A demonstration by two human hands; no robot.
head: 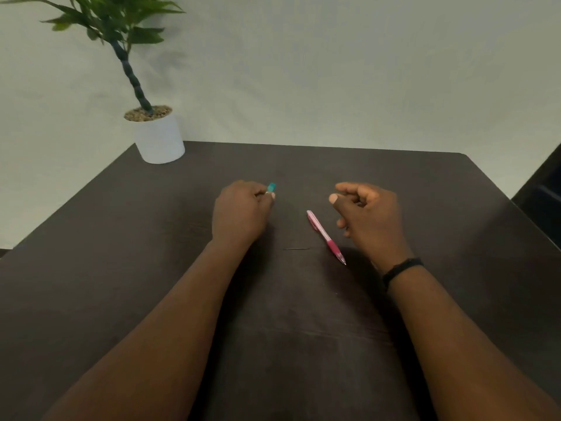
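Note:
My left hand (pixel 241 212) rests on the dark table (pixel 151 238) with its fingers curled round a small teal-tipped object (pixel 271 187), whose end sticks out past the thumb. A pink mechanical pencil (pixel 325 237) lies diagonally on the table between my hands, tip pointing toward me. A thin dark pencil lead (pixel 296 248) lies flat just left of the pencil. My right hand (pixel 368 217) hovers right of the pencil, fingers loosely curled and holding nothing. A black band (pixel 400 268) circles the right wrist.
A white pot with a green plant (pixel 159 138) stands at the table's far left corner. A pale wall rises behind the table. A dark chair or piece of furniture (pixel 543 192) sits past the right edge.

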